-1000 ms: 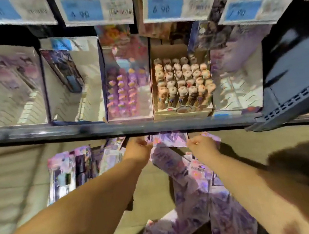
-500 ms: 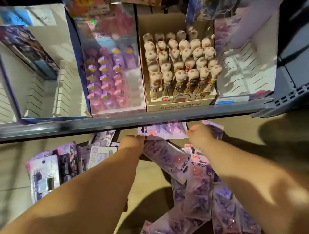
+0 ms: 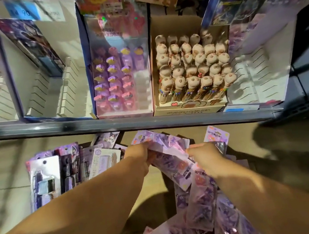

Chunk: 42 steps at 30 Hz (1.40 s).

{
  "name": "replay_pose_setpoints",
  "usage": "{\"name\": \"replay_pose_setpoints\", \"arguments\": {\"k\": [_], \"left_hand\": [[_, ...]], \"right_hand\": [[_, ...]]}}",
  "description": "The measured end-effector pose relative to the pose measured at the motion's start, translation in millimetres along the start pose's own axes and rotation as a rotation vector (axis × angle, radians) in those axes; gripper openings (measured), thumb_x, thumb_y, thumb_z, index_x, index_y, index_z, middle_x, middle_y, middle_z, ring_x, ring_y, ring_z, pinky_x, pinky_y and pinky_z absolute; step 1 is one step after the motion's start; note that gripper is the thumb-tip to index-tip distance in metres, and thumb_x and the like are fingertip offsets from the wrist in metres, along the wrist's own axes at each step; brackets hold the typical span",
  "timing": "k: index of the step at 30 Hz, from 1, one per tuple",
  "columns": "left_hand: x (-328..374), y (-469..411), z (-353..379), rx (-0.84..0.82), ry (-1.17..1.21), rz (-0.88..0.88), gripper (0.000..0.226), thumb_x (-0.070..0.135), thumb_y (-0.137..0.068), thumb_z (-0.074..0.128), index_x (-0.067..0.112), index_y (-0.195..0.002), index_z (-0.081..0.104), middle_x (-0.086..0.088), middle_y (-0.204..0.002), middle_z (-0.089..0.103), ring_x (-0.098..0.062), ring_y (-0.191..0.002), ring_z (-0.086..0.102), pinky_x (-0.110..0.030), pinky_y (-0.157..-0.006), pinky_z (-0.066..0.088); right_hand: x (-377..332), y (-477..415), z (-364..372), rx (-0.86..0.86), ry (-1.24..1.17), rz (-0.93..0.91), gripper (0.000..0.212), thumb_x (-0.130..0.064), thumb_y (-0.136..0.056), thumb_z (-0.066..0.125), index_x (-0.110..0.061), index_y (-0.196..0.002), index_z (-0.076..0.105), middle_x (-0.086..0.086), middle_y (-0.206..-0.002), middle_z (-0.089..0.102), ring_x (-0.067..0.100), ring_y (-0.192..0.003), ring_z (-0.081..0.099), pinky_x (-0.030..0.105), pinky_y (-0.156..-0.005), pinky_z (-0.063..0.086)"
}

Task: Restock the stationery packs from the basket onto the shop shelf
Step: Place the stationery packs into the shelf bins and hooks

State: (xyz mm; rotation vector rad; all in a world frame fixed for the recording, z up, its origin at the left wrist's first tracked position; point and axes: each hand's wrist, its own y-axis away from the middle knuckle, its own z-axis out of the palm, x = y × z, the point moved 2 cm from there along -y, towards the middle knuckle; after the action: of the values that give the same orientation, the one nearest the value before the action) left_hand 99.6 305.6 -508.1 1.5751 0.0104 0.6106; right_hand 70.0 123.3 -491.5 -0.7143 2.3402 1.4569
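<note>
I am in the picking-up step: my left hand (image 3: 139, 157) and right hand (image 3: 205, 155) are close together just under the front edge of the shelf (image 3: 55, 129), and both are clamped on the same fanned bundle of purple packs (image 3: 164, 143), one hand at each end. More of the same packs (image 3: 202, 208) hang and lie in a loose heap below my right wrist. I take that heap to be in the basket, though I can only make out dark edges between the packs and cannot trace its rim. Next, I judge, I need to square the bundle so the packs face one way, lift it clear of the shelf edge and tip it into a slotted white box. One such box (image 3: 49, 92) sits up and to the left of my left hand, another (image 3: 259, 73) up and to the right of my right hand, and I cannot tell which is meant for these packs. My fingers are hidden behind the backs of my hands, so the exact hold is a guess. The carded packs (image 3: 58, 177) beside my left hand are blurred, and the price tags above are cut off.
</note>
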Motion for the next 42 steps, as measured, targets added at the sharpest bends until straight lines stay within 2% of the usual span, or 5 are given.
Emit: {"name": "replay_pose_setpoints", "arguments": {"k": [7, 17, 31, 35, 42], "left_hand": [[-14.5, 27.9, -15.3, -0.087, 0.061, 0.032, 0.016, 0.007, -0.089, 0.065, 0.011, -0.101, 0.054, -0.01, -0.091, 0.067, -0.023, -0.077, 0.064, -0.034, -0.058, 0.051], [9.3, 43.9, -60.1, -0.125, -0.098, 0.221, 0.011, 0.005, -0.087, 0.064, 0.008, -0.08, 0.056, -0.009, -0.058, 0.065, -0.018, -0.043, 0.06, -0.023, -0.046, 0.049], [-11.5, 54.8, -78.0, -0.188, -0.289, 0.333, 0.008, 0.009, -0.095, 0.056, 0.016, -0.093, 0.058, -0.01, -0.093, 0.071, -0.028, -0.081, 0.067, -0.04, -0.079, 0.054], [-9.3, 57.1, -83.7, -0.183, -0.339, 0.373, 0.005, 0.007, -0.094, 0.057, 0.011, -0.095, 0.059, -0.01, -0.085, 0.07, -0.026, -0.073, 0.066, -0.034, -0.061, 0.056], [-5.1, 67.6, -89.4, -0.109, -0.469, 0.541, 0.015, 0.015, -0.094, 0.05, 0.029, -0.093, 0.057, -0.006, -0.1, 0.071, -0.029, -0.093, 0.068, -0.048, -0.086, 0.055]], "right_hand": [[26.5, 44.4, 15.8, -0.114, 0.214, -0.227, 0.006, -0.013, -0.083, 0.069, -0.007, -0.082, 0.07, 0.01, -0.083, 0.072, 0.023, -0.077, 0.067, 0.029, -0.073, 0.053], [27.5, 33.1, 10.8, 0.076, 0.881, -0.326, 0.09, -0.066, -0.068, 0.068, -0.024, -0.14, 0.036, 0.002, -0.143, 0.039, 0.025, -0.134, 0.034, 0.034, -0.108, 0.029], [24.2, 34.8, 0.5, -0.033, 0.29, -0.279, 0.033, -0.017, -0.094, 0.058, -0.006, -0.124, 0.052, 0.013, -0.107, 0.06, 0.023, -0.083, 0.057, 0.028, -0.063, 0.044], [4.5, 47.5, -28.8, -0.057, 0.233, -0.384, 0.031, -0.02, -0.091, 0.064, -0.004, -0.117, 0.059, 0.014, -0.098, 0.062, 0.014, -0.078, 0.053, 0.023, -0.062, 0.041], [-39.6, 70.9, -63.8, -0.107, 0.127, -0.553, 0.007, -0.021, -0.086, 0.069, -0.021, -0.079, 0.068, 0.005, -0.082, 0.069, 0.015, -0.068, 0.064, 0.023, -0.065, 0.048]]}}
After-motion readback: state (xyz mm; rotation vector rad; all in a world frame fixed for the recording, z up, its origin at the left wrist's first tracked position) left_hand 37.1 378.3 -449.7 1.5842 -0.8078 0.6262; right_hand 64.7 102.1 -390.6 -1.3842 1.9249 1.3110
